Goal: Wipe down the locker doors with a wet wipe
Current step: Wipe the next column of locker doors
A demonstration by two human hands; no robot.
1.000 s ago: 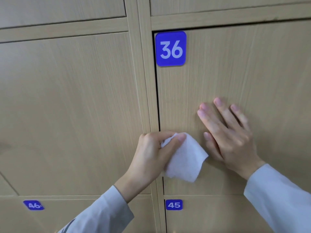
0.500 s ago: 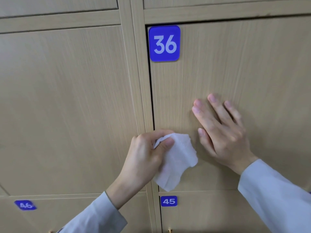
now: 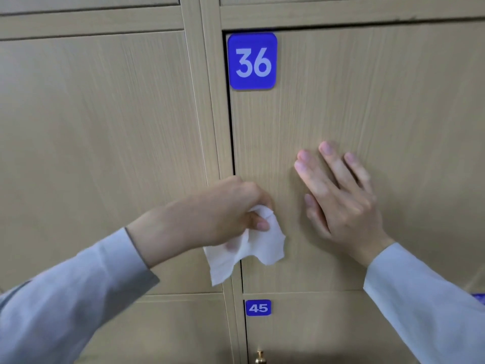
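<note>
Pale wood-grain locker door (image 3: pixel 367 101) w/ blue "36" plate (image 3: pixel 252 61) at its top-left corner fills the view. Left hand (image 3: pixel 210 214) pinches a white wet wipe (image 3: pixel 246 253) between thumb & curled fingers, down by the door's lower-left edge; the wipe hangs crumpled below the grip, lapping over the frame post (image 3: pixel 204 101). Right hand (image 3: pixel 338 198) lies flat, fingers spread, pressed on the door just right of the wipe. Most of door 36 lies up & right of the wipe, so the left hand looks nearest to sweep that way.
</note>
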